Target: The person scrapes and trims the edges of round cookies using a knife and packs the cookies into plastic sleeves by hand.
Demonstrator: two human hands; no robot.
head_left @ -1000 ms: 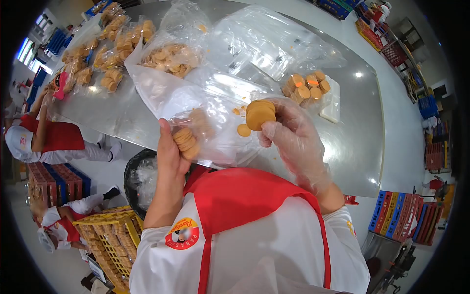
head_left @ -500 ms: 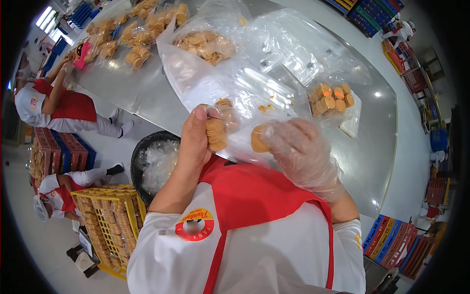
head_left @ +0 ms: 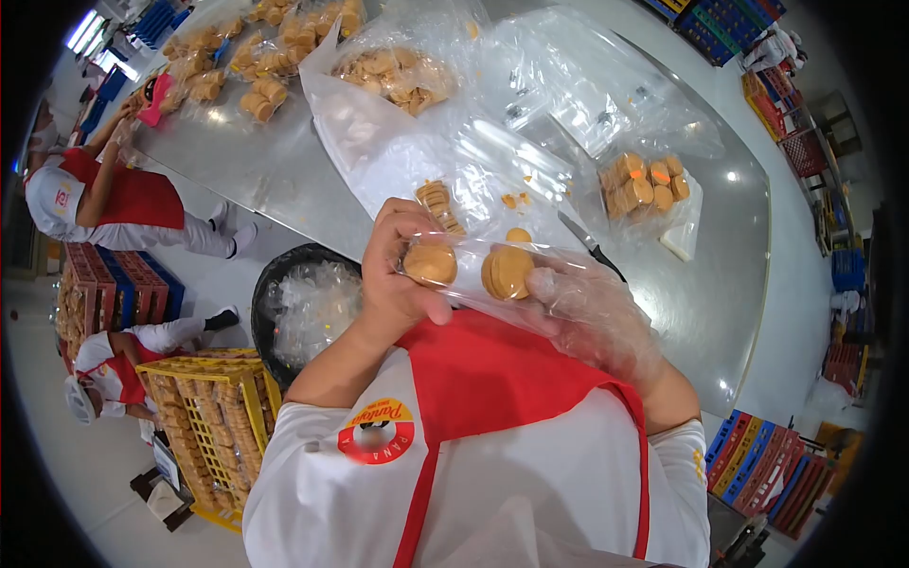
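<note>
My left hand, bare, is closed around a clear plastic bag held sideways above the table's near edge. Round tan cookies show inside the bag beside my left fingers. My right hand wears a clear plastic glove, and its fingers grip a short stack of cookies at the bag's other end. Whether that stack is fully inside the bag, I cannot tell. Just beyond the bag, a row of cookies lies on white plastic, with a single cookie near it.
A knife lies beyond my right hand. Filled cookie bags and a large open bag of cookies rest on the metal table. A black bin and yellow crate stand left. Two co-workers are at the left.
My right hand and its cookies have come to the bag, which is now stretched between both hands. My left hand has turned. The knife and the row of cookies have come into sight.
</note>
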